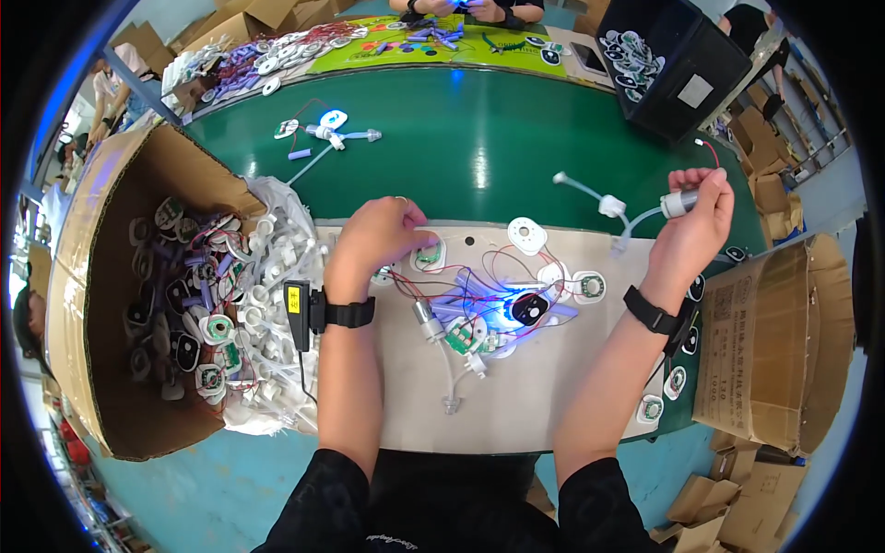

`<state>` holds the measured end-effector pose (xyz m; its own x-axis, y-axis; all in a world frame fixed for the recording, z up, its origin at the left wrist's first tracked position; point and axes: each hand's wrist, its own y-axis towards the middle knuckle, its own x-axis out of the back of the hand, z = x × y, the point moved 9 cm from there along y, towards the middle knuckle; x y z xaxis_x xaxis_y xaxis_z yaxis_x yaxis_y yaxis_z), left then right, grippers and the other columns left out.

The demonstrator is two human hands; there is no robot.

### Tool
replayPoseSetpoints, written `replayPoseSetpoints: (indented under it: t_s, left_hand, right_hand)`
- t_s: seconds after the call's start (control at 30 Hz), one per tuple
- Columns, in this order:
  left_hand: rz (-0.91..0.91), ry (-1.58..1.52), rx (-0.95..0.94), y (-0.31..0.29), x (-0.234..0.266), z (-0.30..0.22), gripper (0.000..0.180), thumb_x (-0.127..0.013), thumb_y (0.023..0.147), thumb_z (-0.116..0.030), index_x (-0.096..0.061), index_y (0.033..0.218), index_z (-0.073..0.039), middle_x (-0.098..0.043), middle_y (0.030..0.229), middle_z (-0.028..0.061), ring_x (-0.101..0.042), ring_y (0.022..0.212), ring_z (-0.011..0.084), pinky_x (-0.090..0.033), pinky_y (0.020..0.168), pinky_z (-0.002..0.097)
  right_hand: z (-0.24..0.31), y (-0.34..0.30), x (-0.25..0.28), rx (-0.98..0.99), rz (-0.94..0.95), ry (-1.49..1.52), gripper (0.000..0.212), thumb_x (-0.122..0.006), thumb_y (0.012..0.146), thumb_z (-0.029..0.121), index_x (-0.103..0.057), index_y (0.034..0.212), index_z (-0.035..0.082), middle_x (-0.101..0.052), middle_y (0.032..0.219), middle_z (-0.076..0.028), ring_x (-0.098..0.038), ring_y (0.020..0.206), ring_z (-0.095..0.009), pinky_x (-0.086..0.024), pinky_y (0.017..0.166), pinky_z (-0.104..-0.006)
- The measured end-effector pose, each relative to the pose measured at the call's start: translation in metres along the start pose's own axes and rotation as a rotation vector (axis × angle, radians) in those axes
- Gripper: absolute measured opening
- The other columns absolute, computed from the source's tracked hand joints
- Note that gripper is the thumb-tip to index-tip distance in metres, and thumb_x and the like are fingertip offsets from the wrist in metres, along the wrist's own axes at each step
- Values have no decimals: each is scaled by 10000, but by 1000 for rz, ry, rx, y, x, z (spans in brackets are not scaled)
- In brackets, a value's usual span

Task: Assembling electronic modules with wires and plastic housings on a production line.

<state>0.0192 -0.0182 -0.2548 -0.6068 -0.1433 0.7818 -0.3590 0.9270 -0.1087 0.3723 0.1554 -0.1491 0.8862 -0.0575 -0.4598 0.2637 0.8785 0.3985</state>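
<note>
My right hand [696, 210] is raised at the right, its fingers wrapped round a small silver motor [678, 203]. A clear tube with a white fitting [611, 206] trails from the motor to the left, and a red wire sticks up above the hand. My left hand [387, 235] is at the far left of the grey work mat [516, 415], fingers bent and closed on the edge of a white-backed green circuit board [428, 256]. Between my hands lies a wired cluster with a second silver motor [427, 320], lilac cylinders and a black oval cover [529, 310], lit by blue light.
At the left, a cardboard box [115, 198] holds wired parts beside a bag of white fittings [277, 341]. Another tubed assembly [327, 132] lies on the green table [461, 120]. A black bin [682, 55] and a co-worker's hands [466, 9] are at the far side. A carton [765, 341] stands right.
</note>
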Motion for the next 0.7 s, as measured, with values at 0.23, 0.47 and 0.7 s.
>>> replayPoseSetpoints:
  t_s: [0.23, 0.47, 0.7]
  left_hand:
    - [-65, 129, 226, -15, 29, 26, 328, -828, 762, -216, -742, 990, 4, -739, 880, 147, -718, 787, 259, -549, 707, 361]
    - [-56, 128, 156, -23, 27, 17, 263, -775, 811, -196, -740, 976, 6, -736, 865, 135, -709, 796, 246, -548, 730, 349]
    - [-181, -49, -320, -92, 8, -69, 204, -821, 766, -215, -751, 773, -23, -656, 736, 130, -639, 699, 272, -500, 634, 372]
  right_hand:
    - [38, -1, 4, 175, -58, -156, 282, -616, 1023, 217, -662, 1144, -33, -674, 992, -71, -555, 768, -102, -489, 739, -248]
    - [18, -3, -16, 48, 75, -11, 250, -666, 990, 177, -673, 1121, -36, -682, 975, -73, -625, 859, -130, -507, 765, -246]
    - [31, -3, -14, 47, 74, -3, 248, -673, 984, 194, -685, 1081, -34, -688, 938, -80, -625, 794, -137, -498, 727, -254]
